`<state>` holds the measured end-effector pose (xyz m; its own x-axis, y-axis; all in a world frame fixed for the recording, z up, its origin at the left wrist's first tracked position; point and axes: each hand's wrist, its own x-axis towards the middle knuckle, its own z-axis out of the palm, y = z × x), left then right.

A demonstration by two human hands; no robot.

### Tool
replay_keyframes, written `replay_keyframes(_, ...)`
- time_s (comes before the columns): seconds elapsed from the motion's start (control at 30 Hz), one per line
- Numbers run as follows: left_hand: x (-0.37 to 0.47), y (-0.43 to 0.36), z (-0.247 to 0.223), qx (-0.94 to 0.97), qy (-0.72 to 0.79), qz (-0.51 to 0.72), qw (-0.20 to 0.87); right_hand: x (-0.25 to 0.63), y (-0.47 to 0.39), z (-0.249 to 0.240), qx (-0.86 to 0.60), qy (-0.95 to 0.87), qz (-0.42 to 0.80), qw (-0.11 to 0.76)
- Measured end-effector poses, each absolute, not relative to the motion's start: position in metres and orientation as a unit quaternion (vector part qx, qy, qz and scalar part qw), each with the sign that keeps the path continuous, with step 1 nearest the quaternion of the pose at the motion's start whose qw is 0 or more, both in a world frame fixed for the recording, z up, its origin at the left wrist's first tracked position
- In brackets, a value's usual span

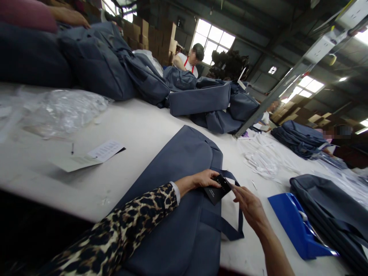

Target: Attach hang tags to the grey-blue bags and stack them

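A dark blue-grey bag point(175, 172) lies flat on the table in front of me, its strap handle point(230, 226) looping out to the right. Over the bag, my left hand point(207, 179) pinches black hang tags point(216, 195) with small white print between thumb and fingers. My right hand point(249, 203) is at the right edge of the tags, thumb and fingertips closed together on it. Whether a thin cord runs between its fingertips is too small to tell.
On the white table point(126, 122) are a printed card point(94, 155) and clear plastic bags point(66, 111) at left. A blue dustpan point(299, 226) and another bag point(333, 214) lie at right. More bags point(201, 100) line the far side, near a metal post point(267, 101) and co-workers.
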<state>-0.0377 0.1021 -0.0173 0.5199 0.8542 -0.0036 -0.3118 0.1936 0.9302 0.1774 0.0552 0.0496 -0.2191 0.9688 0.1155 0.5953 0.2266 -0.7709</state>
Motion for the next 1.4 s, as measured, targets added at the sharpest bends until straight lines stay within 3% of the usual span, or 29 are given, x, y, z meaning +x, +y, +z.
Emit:
replay_keyframes(0.17, -0.038, 0.104, -0.018, 0.485, 0.277, 0.396, 0.729, 0.185, 0.068, 0.049, -0.621, -0.655, 0.27, 0.335)
replay_keyframes(0.47, -0.037, 0.109, -0.025, 0.492, 0.291, 0.385, 0.725, 0.186, 0.077, 0.059, -0.613, -0.666, 0.261, 0.336)
replay_keyframes(0.77, -0.036, 0.106, -0.021, 0.498, 0.279, 0.379, 0.728, 0.17, 0.064, 0.069, -0.608, -0.603, 0.344, 0.384)
replay_keyframes(1.07, -0.038, 0.108, -0.025, 0.516, 0.284, 0.386, 0.711, 0.182, 0.068, 0.067, -0.636, -0.613, 0.333, 0.33)
replay_keyframes(1.23, -0.037, 0.11, -0.027, 0.519, 0.283, 0.388, 0.707, 0.19, 0.069, 0.068, -0.598, -0.648, 0.39, 0.266)
replay_keyframes(1.4, -0.037, 0.109, -0.027, 0.521, 0.28, 0.388, 0.707, 0.191, 0.069, 0.073, -0.614, -0.645, 0.351, 0.291)
